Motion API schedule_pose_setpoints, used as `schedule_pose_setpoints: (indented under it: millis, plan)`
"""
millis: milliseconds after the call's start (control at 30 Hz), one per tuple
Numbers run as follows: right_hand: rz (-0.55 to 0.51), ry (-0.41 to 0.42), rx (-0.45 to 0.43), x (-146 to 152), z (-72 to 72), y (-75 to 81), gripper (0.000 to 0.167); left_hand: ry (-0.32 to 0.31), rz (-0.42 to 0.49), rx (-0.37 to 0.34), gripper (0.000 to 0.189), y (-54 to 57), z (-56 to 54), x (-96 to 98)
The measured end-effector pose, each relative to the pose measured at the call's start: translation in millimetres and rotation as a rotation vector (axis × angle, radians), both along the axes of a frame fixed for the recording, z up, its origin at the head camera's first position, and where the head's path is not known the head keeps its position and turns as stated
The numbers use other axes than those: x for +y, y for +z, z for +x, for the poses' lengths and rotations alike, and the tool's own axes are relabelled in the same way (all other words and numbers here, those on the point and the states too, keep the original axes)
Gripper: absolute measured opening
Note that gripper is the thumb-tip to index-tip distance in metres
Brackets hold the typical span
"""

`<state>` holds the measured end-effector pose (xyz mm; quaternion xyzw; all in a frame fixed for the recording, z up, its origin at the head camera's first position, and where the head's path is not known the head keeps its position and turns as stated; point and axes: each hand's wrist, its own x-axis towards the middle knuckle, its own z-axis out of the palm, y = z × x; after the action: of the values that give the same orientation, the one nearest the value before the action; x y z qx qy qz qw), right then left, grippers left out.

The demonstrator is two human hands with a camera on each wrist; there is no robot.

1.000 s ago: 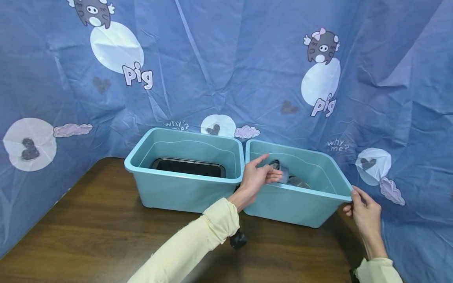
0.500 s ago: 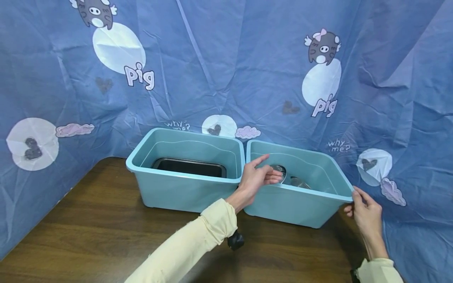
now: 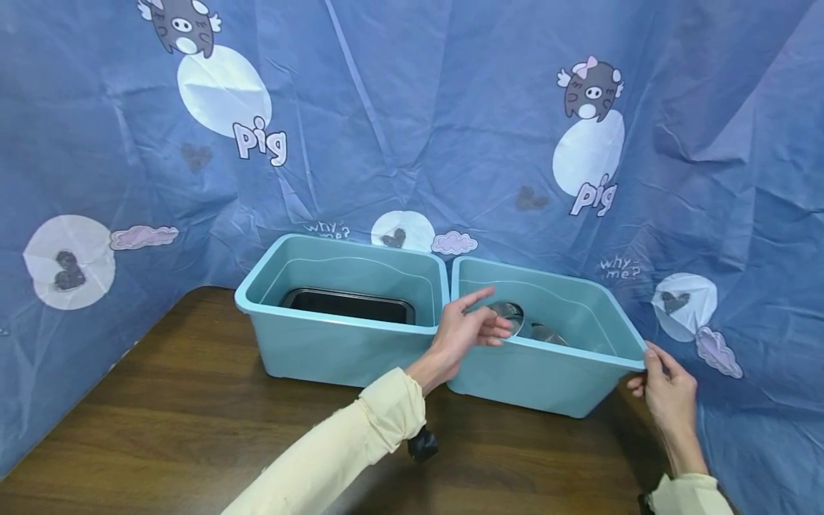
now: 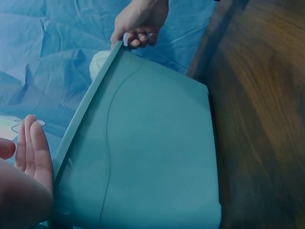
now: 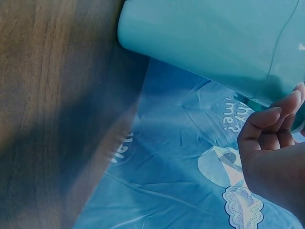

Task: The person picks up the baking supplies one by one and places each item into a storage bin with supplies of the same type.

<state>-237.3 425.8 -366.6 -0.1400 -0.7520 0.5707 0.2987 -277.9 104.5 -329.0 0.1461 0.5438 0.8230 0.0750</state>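
Two light blue plastic bins stand side by side on the wooden table. My left hand (image 3: pixel 460 335) is over the near left rim of the right bin (image 3: pixel 534 375), fingers loosely extended and holding nothing visible. In the left wrist view its straight fingers (image 4: pixel 40 152) lie along the bin's rim. Just beyond the fingertips, inside this bin, a round shiny item (image 3: pixel 513 313) is partly hidden by the hand. A second shiny grey item (image 3: pixel 547 334) lies to its right, cut off by the front wall. My right hand (image 3: pixel 669 393) pinches the bin's near right corner.
In the left bin (image 3: pixel 341 350) lies a black rectangular tray (image 3: pixel 354 306). A blue cloth (image 3: pixel 412 129) printed with pigs hangs behind and to the right, close to the bins. The brown wooden table (image 3: pixel 161 429) extends in front and to the left.
By the left fingertips, a dark piece and a bluish translucent piece have given way to a round shiny rim inside the right bin. Left fingers bend slightly more; the right hand keeps its place.
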Motion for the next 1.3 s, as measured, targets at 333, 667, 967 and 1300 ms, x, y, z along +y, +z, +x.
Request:
schedule_pose_setpoints:
  millis: [333,667,967,1300]
  plan:
    - [0.020,0.009,0.000,1.8,-1.2,-2.8,0.044,-0.135,-0.051,0.039,0.040,-9.0,4.0,-21.1]
    - [-0.010,-0.022,0.021,0.1,-6.5,-14.5,0.047,-0.307,-0.114,0.046,0.037,-32.4,15.1,-43.9]
    - [0.051,-0.045,-0.048,4.9,-3.1,-14.7,0.053,-0.309,-0.141,-0.026,0.042,-64.6,20.2,-81.6]
    - [-0.158,0.064,-0.092,6.0,17.6,-27.9,0.066,-0.246,-0.183,-0.083,0.046,-78.2,26.4,-125.3]
